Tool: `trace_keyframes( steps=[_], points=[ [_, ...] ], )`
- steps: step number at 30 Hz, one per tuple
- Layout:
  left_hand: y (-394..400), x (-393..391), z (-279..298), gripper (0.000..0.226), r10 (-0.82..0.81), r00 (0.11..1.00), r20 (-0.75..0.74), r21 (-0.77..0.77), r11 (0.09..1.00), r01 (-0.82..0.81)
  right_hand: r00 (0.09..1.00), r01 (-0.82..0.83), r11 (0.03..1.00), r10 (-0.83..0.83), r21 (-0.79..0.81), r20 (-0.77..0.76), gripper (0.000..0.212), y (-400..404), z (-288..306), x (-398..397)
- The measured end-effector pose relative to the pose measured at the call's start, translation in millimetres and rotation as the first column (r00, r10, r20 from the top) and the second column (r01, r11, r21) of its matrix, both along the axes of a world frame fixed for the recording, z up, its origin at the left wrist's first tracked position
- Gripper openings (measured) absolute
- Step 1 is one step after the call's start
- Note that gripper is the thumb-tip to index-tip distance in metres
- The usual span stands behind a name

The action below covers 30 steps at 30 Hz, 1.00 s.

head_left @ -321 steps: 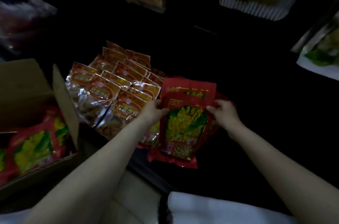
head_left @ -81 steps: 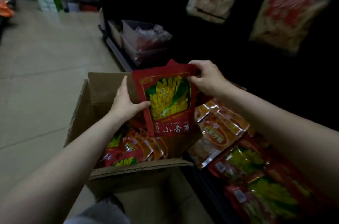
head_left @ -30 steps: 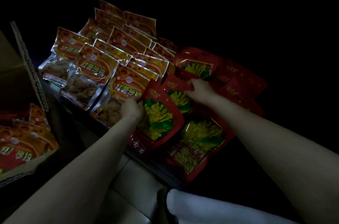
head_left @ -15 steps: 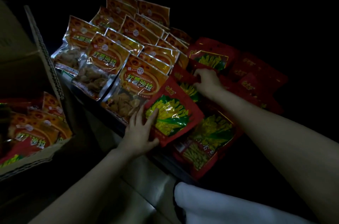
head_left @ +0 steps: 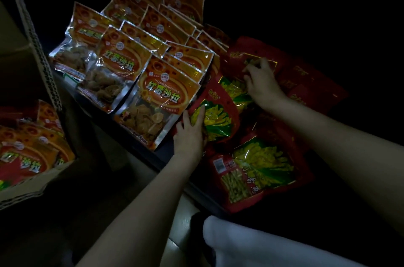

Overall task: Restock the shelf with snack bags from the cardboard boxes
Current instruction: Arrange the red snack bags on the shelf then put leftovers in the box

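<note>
Red snack bag (head_left: 215, 118) lying on the dark shelf (head_left: 140, 146), just right of the orange bags (head_left: 161, 91), apparently being squared into its row. Left hand (head_left: 189, 133) lies on its near edge, fingers straight and together; right hand (head_left: 262, 85) beyond it, fingers curled on a farther red bag (head_left: 242, 58). At least four red bags visible. One cardboard box (head_left: 32, 188), far left of the bag

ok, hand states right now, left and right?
Left hand: open, fingers flat on the red snack bag.
Right hand: fingers curled among the rear red bags; grip unclear.
</note>
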<state>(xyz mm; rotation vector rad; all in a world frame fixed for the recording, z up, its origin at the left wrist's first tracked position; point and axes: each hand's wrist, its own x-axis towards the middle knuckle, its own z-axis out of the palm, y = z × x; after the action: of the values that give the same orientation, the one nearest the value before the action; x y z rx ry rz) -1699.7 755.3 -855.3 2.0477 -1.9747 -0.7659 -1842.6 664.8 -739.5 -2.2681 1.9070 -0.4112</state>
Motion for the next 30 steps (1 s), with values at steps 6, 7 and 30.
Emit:
trace_keyframes(
  steps=[6, 7, 30],
  points=[
    [5, 27, 7, 0.093, -0.130, 0.988, 0.086, 0.016, 0.992, 0.129, 0.992, 0.123, 0.979, -0.119, 0.161, -0.036, 0.035, 3, -2, 5],
    [9, 30, 8, 0.092, -0.132, 0.988, 0.083, 0.002, 0.991, 0.132, 0.989, 0.148, 0.975, -0.142, 0.167, -0.045, 0.038, 6, -1, 6],
    [103, 259, 241, 0.033, 0.263, 0.907, -0.331, -0.663, 0.620, -0.421, 0.829, -0.408, 0.893, 0.450, -0.191, 0.334, 0.024, 107, 150, 255]
  ],
)
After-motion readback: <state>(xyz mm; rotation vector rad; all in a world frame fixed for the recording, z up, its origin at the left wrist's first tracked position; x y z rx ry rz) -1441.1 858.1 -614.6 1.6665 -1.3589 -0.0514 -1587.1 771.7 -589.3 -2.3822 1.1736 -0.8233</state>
